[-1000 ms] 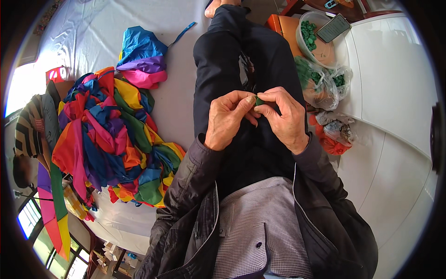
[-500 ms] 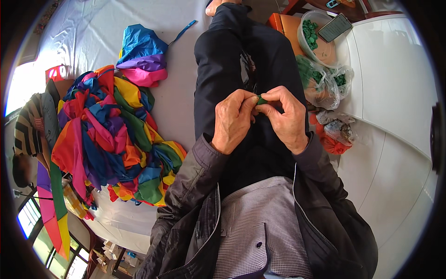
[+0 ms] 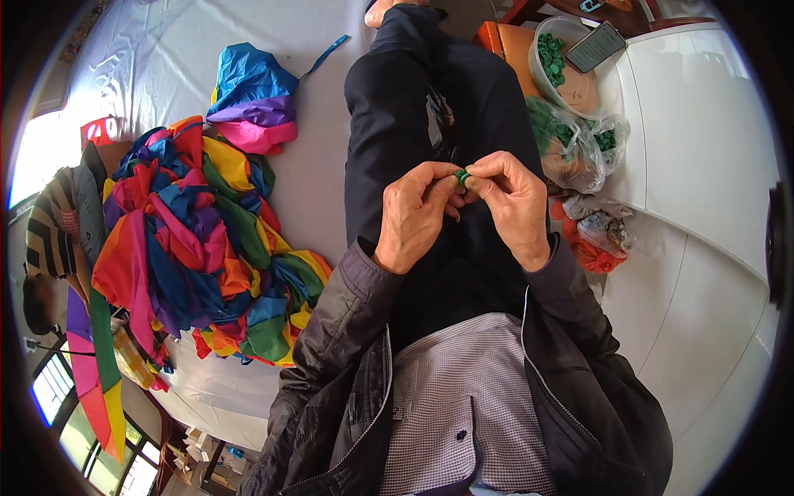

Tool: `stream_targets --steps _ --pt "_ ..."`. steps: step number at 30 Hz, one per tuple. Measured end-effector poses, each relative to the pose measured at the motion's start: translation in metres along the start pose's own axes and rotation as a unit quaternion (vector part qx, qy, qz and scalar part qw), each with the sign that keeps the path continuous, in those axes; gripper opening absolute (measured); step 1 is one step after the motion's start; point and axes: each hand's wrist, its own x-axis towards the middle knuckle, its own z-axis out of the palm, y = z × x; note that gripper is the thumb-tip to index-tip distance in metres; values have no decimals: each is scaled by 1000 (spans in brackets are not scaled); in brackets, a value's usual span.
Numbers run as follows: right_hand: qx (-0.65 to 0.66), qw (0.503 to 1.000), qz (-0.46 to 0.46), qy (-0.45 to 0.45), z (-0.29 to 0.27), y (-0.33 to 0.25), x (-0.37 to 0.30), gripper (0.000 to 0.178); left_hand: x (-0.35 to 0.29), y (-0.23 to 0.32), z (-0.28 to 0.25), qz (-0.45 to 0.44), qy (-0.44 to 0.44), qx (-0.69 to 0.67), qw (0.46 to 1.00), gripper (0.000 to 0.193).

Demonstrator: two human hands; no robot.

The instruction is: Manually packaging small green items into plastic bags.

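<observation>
Above my lap, both hands meet at the fingertips around a small green piece (image 3: 461, 176), its exact kind too small to make out. My left hand (image 3: 413, 217) pinches it from the left between thumb and forefinger. From the other side, the thumb and forefinger of my right hand (image 3: 514, 211) close on it too. Off to the right, a round clear tub (image 3: 589, 97) holds several similar green pieces (image 3: 550, 59). A clear plastic bag (image 3: 583, 169) with more green pieces lies just nearer than the tub.
A phone (image 3: 596, 48) leans on the tub's rim, and an orange box (image 3: 511, 62) is beside it. Nearer lies a bag with red material (image 3: 597, 258). On my left spreads a heap of rainbow cloth (image 3: 194, 240); another person in a striped top (image 3: 50, 223) is beyond it.
My right fingers have shifted slightly on the green piece, and the piece has turned between the fingertips. Both hands stay in nearly the same place; all else is unchanged.
</observation>
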Motion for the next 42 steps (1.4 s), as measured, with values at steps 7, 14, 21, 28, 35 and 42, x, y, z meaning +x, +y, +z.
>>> stream_targets --steps 7,14,21,28,35,42 --pt "14 998 46 -31 -6 0 1 6 -2 1 -3 -14 15 58 998 13" --pt "55 994 77 -48 -9 -2 4 4 -5 -4 -1 55 -1 134 989 12" --pt "138 984 110 -20 -13 -4 6 5 -7 -6 1 24 -14 20 999 12" --pt "169 978 117 -30 -12 -3 6 5 -8 3 4 31 -7 21 999 10" --pt "147 983 107 -35 -11 -5 5 5 -8 0 3 94 3 87 992 8" --pt "145 983 105 -38 -11 -6 5 5 -8 -1 2 102 -7 85 991 5"
